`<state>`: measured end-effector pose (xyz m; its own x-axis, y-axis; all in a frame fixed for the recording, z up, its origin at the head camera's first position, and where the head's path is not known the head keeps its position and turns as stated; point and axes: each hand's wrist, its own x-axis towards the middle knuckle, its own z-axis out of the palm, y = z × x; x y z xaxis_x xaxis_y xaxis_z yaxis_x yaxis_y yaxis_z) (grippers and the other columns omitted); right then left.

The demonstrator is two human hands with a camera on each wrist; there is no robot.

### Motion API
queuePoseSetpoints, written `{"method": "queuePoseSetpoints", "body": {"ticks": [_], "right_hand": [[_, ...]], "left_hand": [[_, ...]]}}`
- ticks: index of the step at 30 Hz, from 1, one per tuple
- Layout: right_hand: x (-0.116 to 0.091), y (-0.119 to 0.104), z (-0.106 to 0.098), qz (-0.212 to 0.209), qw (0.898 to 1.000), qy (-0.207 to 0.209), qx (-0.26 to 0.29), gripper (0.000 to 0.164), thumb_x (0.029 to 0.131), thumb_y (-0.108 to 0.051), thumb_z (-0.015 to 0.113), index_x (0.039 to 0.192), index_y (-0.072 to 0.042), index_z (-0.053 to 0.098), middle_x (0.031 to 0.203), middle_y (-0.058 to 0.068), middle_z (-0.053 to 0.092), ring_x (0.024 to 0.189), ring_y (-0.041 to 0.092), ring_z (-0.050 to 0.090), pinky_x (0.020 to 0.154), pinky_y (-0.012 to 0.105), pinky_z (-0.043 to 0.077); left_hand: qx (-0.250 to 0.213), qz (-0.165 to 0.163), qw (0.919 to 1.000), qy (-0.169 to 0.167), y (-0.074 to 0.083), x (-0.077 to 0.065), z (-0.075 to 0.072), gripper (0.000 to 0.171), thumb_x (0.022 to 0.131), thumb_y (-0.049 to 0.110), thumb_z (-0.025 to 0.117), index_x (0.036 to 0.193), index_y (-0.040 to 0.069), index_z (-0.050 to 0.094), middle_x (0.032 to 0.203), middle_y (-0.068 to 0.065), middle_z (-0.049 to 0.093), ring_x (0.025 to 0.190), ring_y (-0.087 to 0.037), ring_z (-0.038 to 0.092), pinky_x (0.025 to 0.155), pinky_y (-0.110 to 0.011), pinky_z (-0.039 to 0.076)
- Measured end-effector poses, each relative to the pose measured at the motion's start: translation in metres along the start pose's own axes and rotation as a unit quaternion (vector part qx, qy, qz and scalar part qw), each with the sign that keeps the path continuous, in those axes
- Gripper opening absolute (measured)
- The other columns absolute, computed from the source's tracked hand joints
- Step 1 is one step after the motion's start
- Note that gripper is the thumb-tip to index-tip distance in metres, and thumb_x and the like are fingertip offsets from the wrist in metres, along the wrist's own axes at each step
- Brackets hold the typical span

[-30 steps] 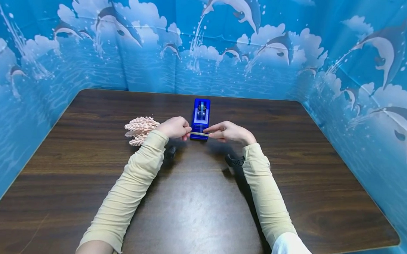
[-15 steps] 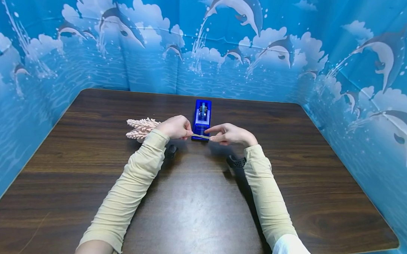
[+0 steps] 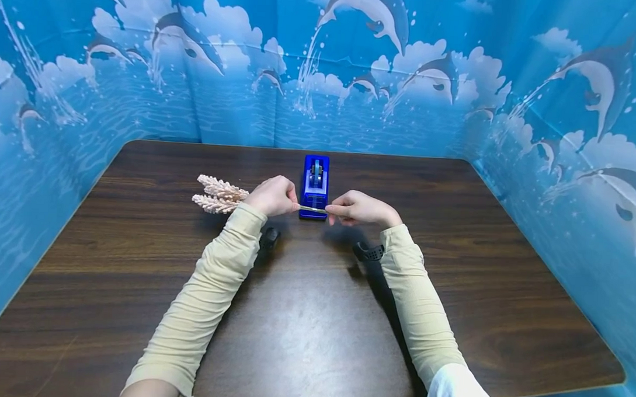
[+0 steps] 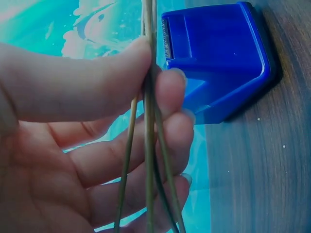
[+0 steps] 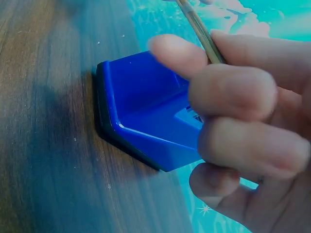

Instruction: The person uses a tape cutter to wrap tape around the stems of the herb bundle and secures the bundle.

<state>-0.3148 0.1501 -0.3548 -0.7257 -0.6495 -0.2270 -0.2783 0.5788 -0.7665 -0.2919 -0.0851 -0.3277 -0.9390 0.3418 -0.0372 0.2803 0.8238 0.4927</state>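
In the head view, a bunch of pale pink dried flowers (image 3: 218,196) sticks out to the left behind my left hand (image 3: 273,197). Its thin stems (image 3: 312,209) run across to my right hand (image 3: 357,208). Thumb and index finger of the left hand pinch the bundle, and in the left wrist view several loose stems (image 4: 149,170) fan out below that pinch. The right hand pinches the other end of the stems (image 5: 201,31), its remaining fingers curled. A glossy band, perhaps clear tape, shows on them. Just beyond the stems stands a blue tape dispenser (image 3: 314,181).
The dark wood table (image 3: 314,315) carries the dispenser close to its far edge. A blue curtain (image 3: 322,70) with dolphins hangs around the back and sides. Black wrist-worn devices (image 3: 367,251) hang beneath both wrists.
The flower heads have turned and now show as two spread sprigs. My right index finger, stretched out earlier, has come down onto the stems. The dispenser stays in place.
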Motion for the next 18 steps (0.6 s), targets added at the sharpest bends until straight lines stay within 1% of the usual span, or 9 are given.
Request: {"method": "queuePoseSetpoints", "body": {"ticks": [4, 9, 12, 15, 16, 18], "right_hand": [[0.0003, 0.0013, -0.0006, 0.003, 1.0, 0.018, -0.002, 0.04, 0.101, -0.025, 0.052, 0.092, 0.012, 0.063, 0.06, -0.003, 0.051, 0.051, 0.01, 0.045, 0.049, 0.023, 0.038], [0.0002, 0.0036, -0.0009, 0.003, 0.999, 0.044, -0.012, 0.034, 0.098, -0.023, 0.057, 0.089, 0.01, 0.062, 0.061, -0.003, 0.054, 0.053, 0.011, 0.05, 0.054, 0.026, 0.045], [0.0, 0.004, -0.0014, 0.003, 0.998, 0.056, -0.015, 0.031, 0.097, -0.023, 0.059, 0.088, 0.007, 0.063, 0.062, -0.002, 0.055, 0.054, 0.012, 0.051, 0.057, 0.031, 0.049], [-0.0005, 0.0033, -0.002, 0.004, 0.998, 0.06, -0.015, 0.029, 0.096, -0.022, 0.06, 0.089, 0.005, 0.063, 0.063, -0.001, 0.055, 0.056, 0.013, 0.053, 0.061, 0.037, 0.052], [-0.0007, 0.0032, -0.0022, 0.005, 0.998, 0.061, -0.016, 0.029, 0.096, -0.022, 0.06, 0.089, 0.005, 0.063, 0.063, -0.001, 0.055, 0.056, 0.013, 0.054, 0.062, 0.039, 0.053], [-0.0016, 0.0021, -0.0022, 0.006, 0.998, 0.063, -0.015, 0.029, 0.095, -0.022, 0.061, 0.09, 0.006, 0.063, 0.063, -0.001, 0.055, 0.056, 0.013, 0.054, 0.064, 0.043, 0.053]], "left_hand": [[-0.001, 0.0, 1.0, -0.001, 0.0016, -0.0005, 0.0003, 0.016, 0.08, 0.019, 0.073, 0.074, 0.007, 0.065, 0.087, -0.011, 0.069, 0.081, -0.025, 0.059, 0.08, -0.039, 0.047], [-0.011, -0.007, 0.9998, -0.012, 0.0021, -0.0005, 0.0025, 0.017, 0.079, 0.018, 0.076, 0.073, 0.008, 0.063, 0.086, -0.01, 0.068, 0.081, -0.024, 0.059, 0.078, -0.038, 0.046], [-0.016, -0.018, 0.9993, -0.028, 0.0024, 0.0001, 0.0033, 0.019, 0.085, 0.023, 0.072, 0.082, 0.006, 0.066, 0.088, -0.008, 0.066, 0.082, -0.022, 0.057, 0.077, -0.036, 0.045], [-0.01, -0.02, 0.9986, -0.049, 0.0028, 0.002, 0.0042, 0.027, 0.092, 0.027, 0.063, 0.094, 0.001, 0.07, 0.086, -0.005, 0.064, 0.079, -0.019, 0.053, 0.073, -0.032, 0.043], [-0.005, -0.015, 0.9984, -0.055, 0.0028, 0.0026, 0.0047, 0.029, 0.093, 0.027, 0.061, 0.096, 0.0, 0.072, 0.085, -0.004, 0.063, 0.078, -0.019, 0.052, 0.071, -0.031, 0.042], [0.005, -0.004, 0.9981, -0.062, 0.0026, 0.0043, 0.006, 0.027, 0.093, 0.024, 0.06, 0.096, 0.001, 0.074, 0.081, -0.002, 0.063, 0.076, -0.018, 0.051, 0.069, -0.028, 0.04]]}}
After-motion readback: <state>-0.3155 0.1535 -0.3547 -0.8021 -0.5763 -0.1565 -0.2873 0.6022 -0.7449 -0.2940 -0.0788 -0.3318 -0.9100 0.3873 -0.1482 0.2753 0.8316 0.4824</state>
